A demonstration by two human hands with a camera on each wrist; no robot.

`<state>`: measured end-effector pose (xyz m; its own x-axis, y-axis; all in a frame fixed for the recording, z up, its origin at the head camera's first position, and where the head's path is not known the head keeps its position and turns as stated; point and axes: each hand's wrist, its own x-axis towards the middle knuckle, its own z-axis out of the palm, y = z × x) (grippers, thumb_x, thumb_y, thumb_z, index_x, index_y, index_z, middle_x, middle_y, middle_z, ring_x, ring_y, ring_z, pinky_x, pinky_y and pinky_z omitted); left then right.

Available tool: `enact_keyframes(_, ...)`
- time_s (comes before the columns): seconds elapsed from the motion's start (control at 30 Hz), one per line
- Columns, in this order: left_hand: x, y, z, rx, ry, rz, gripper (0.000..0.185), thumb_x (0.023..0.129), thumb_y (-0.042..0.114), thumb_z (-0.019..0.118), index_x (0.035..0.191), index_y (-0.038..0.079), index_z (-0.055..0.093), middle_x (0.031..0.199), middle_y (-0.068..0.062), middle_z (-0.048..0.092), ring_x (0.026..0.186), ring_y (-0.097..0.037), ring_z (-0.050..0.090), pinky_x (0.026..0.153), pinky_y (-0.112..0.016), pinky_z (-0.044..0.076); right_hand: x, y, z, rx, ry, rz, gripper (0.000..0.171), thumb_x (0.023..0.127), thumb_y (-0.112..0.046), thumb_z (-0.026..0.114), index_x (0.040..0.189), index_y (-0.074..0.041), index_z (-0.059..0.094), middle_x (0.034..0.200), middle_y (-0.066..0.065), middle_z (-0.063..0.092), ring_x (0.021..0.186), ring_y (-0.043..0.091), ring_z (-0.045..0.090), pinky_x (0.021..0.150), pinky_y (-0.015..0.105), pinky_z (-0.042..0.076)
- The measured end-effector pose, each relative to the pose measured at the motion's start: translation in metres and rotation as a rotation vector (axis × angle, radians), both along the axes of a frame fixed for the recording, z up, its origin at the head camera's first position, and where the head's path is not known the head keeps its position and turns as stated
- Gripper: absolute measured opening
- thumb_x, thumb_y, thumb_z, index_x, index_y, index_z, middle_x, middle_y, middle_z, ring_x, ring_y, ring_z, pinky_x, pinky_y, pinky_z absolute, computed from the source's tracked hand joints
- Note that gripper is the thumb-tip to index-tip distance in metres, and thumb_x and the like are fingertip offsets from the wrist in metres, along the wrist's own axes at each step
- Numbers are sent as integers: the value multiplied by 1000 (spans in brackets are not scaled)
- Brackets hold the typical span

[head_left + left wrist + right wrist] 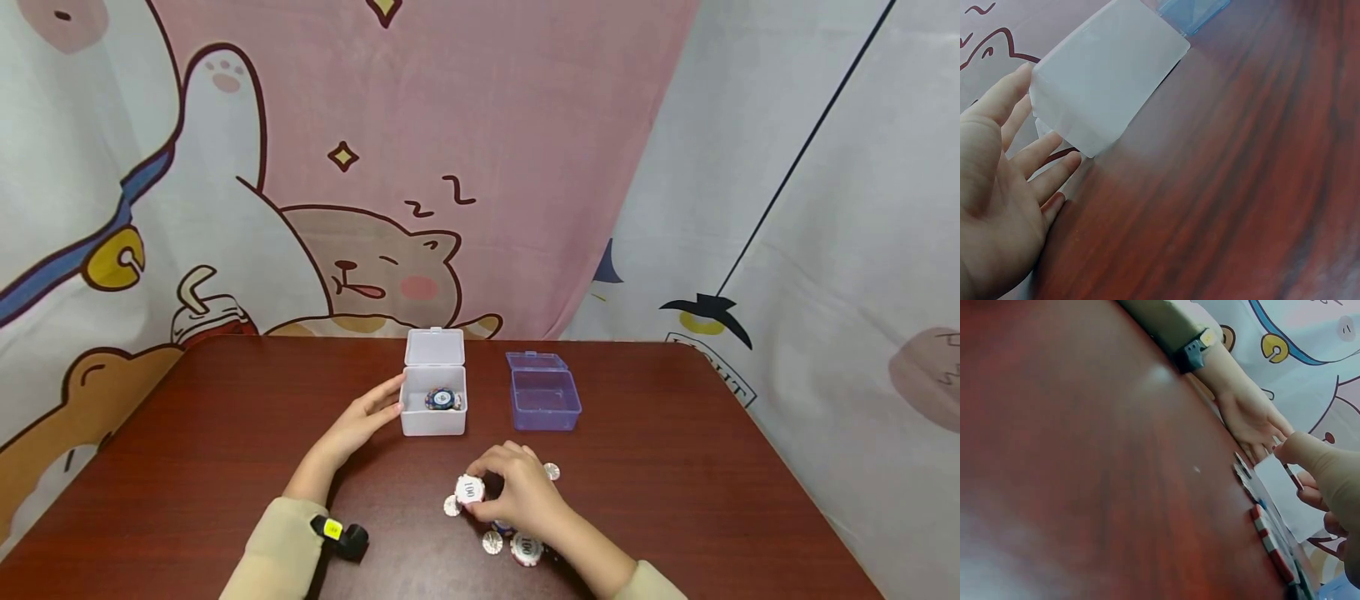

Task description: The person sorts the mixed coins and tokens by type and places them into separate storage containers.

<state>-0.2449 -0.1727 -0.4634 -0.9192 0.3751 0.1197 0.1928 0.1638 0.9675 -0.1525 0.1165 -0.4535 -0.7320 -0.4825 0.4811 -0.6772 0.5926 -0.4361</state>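
My right hand [528,496] pinches a white poker chip [469,489] marked 100 between thumb and fingers; in the right wrist view the chip [1293,477] shows edge-on. Under and around that hand lie silver coins [492,542], a white chip with a red edge [527,550] and a partly hidden blue chip [502,527]. My left hand [358,427] has its fingers extended, fingertips at the left side of an open white box [433,424]. Inside the box lie a dark blue chip [443,398] and a small silvery piece beside it.
A see-through purple box [546,419], lid tipped back, stands right of the white box. Both boxes are near the far edge of the brown table [697,475]. A cartoon-printed curtain [525,167] hangs behind. A black wrist camera [347,540] sits on the left sleeve.
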Motion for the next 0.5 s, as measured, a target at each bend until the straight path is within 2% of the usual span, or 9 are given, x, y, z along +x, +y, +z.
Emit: enact_keyframes(0.5, 0, 1, 0, 35, 14, -14, 54, 98, 10, 55, 148, 7, 35, 149, -18, 35, 132, -39, 36, 105, -53, 28, -27, -8, 17, -76, 25, -57, 35, 57, -24, 89, 88, -20, 73, 82, -17, 62, 81, 3, 52, 78, 34, 42)
